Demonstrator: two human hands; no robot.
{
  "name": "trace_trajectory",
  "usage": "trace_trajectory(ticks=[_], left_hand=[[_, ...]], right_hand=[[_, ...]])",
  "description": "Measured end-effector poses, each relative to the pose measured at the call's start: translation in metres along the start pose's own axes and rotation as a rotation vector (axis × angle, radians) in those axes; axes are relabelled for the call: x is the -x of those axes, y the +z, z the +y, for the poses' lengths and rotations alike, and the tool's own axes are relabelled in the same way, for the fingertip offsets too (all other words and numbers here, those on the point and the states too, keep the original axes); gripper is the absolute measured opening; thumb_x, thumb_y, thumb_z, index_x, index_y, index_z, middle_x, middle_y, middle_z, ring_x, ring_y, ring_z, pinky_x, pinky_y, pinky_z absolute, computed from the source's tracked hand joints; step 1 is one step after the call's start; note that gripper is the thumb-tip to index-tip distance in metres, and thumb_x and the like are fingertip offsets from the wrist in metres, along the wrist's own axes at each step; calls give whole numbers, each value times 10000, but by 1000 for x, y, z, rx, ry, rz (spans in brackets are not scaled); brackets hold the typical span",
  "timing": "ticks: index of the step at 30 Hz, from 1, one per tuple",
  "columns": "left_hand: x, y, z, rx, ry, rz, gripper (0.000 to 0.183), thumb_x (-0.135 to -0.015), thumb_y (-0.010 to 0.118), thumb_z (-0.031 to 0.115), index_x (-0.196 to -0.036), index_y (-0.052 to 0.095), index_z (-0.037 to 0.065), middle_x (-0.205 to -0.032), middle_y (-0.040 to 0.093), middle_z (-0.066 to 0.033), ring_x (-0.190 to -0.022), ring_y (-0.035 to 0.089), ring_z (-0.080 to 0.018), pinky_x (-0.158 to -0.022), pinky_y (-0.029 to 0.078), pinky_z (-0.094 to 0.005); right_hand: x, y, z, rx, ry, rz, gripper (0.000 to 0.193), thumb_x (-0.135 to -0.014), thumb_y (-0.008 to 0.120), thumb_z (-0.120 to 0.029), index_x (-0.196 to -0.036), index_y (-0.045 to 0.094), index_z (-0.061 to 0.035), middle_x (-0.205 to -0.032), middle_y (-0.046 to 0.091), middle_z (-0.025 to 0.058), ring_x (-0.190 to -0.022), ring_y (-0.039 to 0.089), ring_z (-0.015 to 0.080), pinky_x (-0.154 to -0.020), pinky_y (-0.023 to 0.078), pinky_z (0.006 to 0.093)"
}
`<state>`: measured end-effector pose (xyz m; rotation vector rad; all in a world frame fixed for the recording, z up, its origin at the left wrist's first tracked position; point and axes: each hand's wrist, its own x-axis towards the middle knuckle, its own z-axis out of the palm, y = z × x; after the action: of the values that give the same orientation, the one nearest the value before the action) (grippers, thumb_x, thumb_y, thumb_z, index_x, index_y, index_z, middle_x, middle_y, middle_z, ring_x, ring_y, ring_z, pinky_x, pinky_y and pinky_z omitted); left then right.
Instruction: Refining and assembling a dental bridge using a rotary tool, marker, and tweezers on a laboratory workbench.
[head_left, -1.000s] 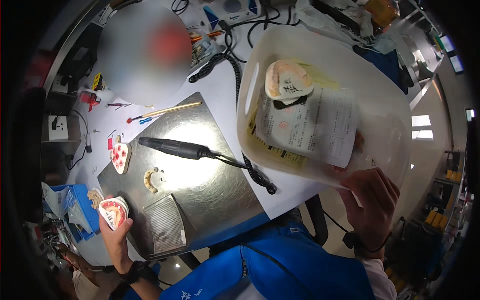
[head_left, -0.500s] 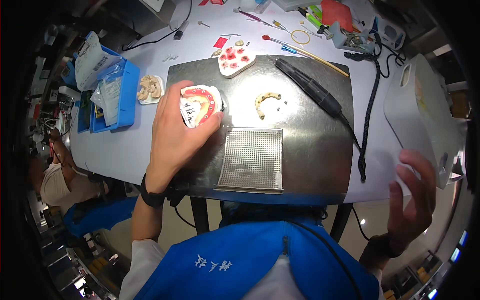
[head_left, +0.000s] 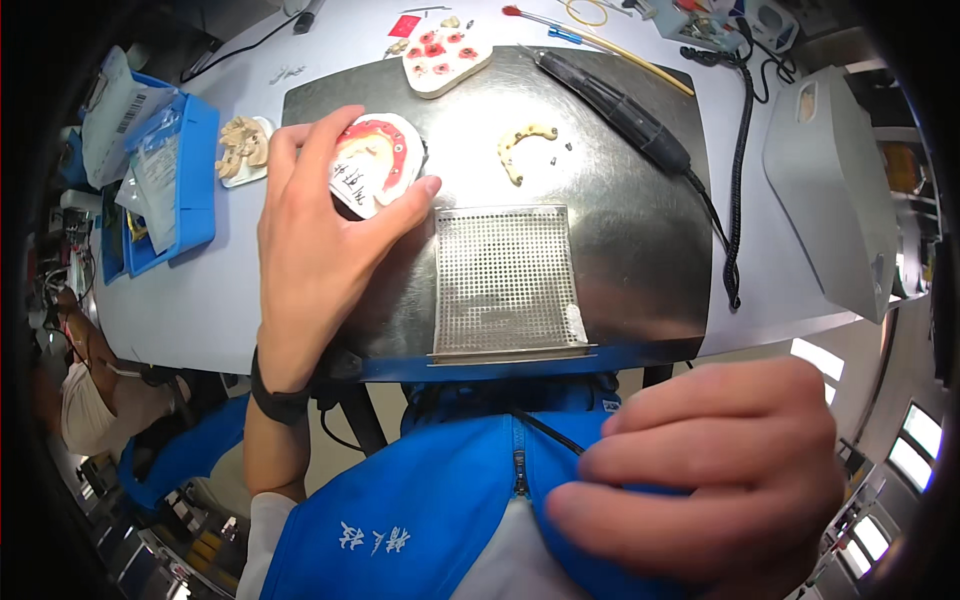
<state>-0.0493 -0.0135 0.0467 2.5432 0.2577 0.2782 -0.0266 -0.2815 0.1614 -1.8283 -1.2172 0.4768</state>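
Note:
My left hand (head_left: 315, 225) is wrapped round a white plaster dental model (head_left: 405, 150) with a pink gum arch and handwriting on its side. Thumb and fingers grip opposite sides of it, over the left part of a dark metal plate (head_left: 640, 270). My right hand (head_left: 700, 470) hangs large and close at the lower right, off the table, fingers curled in and nothing visible in them. A pale arch-shaped dental bridge (head_left: 516, 152) with dark holes lies on the plate, small dark bits beside it. Nearer me sits a perforated metal grate (head_left: 505, 280).
Behind the plate's middle stands another model with red spots (head_left: 445, 62). A black handpiece (head_left: 615, 115) with a coiled cord and a brush (head_left: 640, 65) lie at right, before a grey-white box (head_left: 825, 190). At left are a tan tooth model (head_left: 242, 148) and blue bin (head_left: 190, 190).
My right hand has come up and inward from the right side, its fingers curling. The left hand keeps its grip on the model, which looks slightly turned. The whole view has shifted.

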Motion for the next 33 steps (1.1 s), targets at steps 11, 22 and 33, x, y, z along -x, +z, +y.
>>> trace_trajectory(ticks=[11, 22, 33], left_hand=[[0, -16, -13, 701, -198, -301, 806, -771, 920, 98, -1454, 506, -9, -1302, 512, -112, -1116, 653, -184, -911, 546, -282], [-5, -4, -22, 474, -175, -121, 594, -768, 938, 194, -1195, 574, 2, -1027, 666, -69, -757, 573, -40, -600, 447, -191], [-2, -19, 3, 260, 82, -122, 855, -657, 922, 155, -1418, 543, 59, -1365, 488, -163, -1293, 486, -347, -1105, 419, -423]], right_hand=[[-60, 7, 140, 423, 111, 255, 184, -872, 700, -65, -1045, 746, -18, -966, 678, 125, -888, 651, 315, -790, 525, 392], [-88, 4, 136, 472, 339, 153, 141, -884, 726, -82, -1005, 752, -15, -868, 639, 101, -755, 630, 243, -693, 508, 347], [-40, 27, 12, -1841, 197, -293, 170, -1084, 480, -223, -1119, 469, -57, -922, 455, 6, -763, 465, 86, -687, 458, 269]])
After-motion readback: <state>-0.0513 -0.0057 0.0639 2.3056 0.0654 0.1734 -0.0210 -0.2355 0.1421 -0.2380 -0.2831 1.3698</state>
